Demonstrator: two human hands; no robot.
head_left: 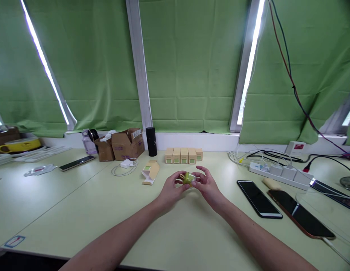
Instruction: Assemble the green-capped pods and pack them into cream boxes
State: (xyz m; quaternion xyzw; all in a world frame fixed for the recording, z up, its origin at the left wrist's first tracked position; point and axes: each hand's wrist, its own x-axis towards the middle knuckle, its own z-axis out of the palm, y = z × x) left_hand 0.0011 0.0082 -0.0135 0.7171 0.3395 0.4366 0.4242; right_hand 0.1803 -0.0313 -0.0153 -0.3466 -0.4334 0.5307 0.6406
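Between my two hands is a small green item [187, 178] with a see-through end and a pale loop; its exact kind is hard to make out. My left hand [172, 188] pinches it from the left, where the loop lies near the fingers. From the right, the thumb and fingers of my right hand [208, 187] grip its clear end. Beyond the hands stands a row of small tan boxes [180, 156] with green labels. To the left lies a box of the same tan colour [151, 172], opened, its white inside showing.
A phone [259, 198] and another phone [300, 212] lie at the right, before a power strip [279, 174] with cables. At the back left are a black cylinder [151, 141], a cardboard box [128, 145] and a white charger [127, 163] with its cord.
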